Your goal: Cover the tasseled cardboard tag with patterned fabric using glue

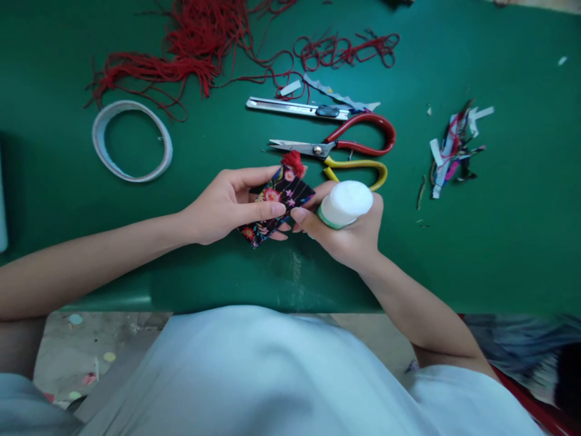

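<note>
My left hand [227,203] pinches a small black floral fabric piece [278,198] between thumb and fingers. A red tassel tuft [293,162] sticks out at the piece's far end. My right hand [349,233] grips a white glue bottle [345,204], base toward the camera. That hand's fingertips touch the fabric's right edge. Both hands hover just above the green table [476,254], near its front edge.
Scissors [338,147] with a red and a yellow handle lie just beyond the hands. A metal utility knife [297,108] lies farther back. A tape roll [131,140] is at the left, red thread [200,42] at the back, and fabric scraps [454,151] at the right.
</note>
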### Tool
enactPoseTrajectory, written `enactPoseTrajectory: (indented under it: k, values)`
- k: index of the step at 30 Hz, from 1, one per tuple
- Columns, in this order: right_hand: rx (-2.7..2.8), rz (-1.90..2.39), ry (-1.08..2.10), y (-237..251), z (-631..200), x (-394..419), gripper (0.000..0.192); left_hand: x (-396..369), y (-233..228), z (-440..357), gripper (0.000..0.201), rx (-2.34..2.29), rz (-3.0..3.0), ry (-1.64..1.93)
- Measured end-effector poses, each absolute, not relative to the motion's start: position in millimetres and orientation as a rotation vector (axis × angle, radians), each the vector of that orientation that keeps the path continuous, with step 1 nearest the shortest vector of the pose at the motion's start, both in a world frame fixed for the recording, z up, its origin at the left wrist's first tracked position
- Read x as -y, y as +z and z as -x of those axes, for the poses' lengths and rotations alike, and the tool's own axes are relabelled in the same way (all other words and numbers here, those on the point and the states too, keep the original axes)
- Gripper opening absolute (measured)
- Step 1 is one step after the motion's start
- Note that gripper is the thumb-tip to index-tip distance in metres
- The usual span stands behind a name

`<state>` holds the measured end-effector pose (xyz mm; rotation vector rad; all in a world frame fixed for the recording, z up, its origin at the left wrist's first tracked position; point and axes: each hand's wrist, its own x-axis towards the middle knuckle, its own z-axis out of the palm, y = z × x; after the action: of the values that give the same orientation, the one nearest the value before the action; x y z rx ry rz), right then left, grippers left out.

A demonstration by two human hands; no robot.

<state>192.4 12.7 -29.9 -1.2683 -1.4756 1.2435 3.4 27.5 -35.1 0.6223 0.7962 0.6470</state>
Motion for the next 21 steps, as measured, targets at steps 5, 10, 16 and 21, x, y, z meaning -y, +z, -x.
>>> enactPoseTrajectory:
  k: [5,10,16,21]
  values:
    - [1.514,1.302,1.216,-29,-191,-10,0.024,-27,-34,-5,0.046,-0.809,-0.651,0.665]
    - [1.632,1.289,1.097,-29,-192,-13,0.024,-27,-32,-7,0.043,-0.846,-0.613,0.710]
    - [1.513,1.089,0.800,-37,-216,-37,0.031,-32,-30,-1,0.037,-0.762,-0.487,0.694]
    - [1.584,1.194,0.094,-42,-264,-78,0.040,-33,-32,1,0.034,-0.709,-0.435,0.648]
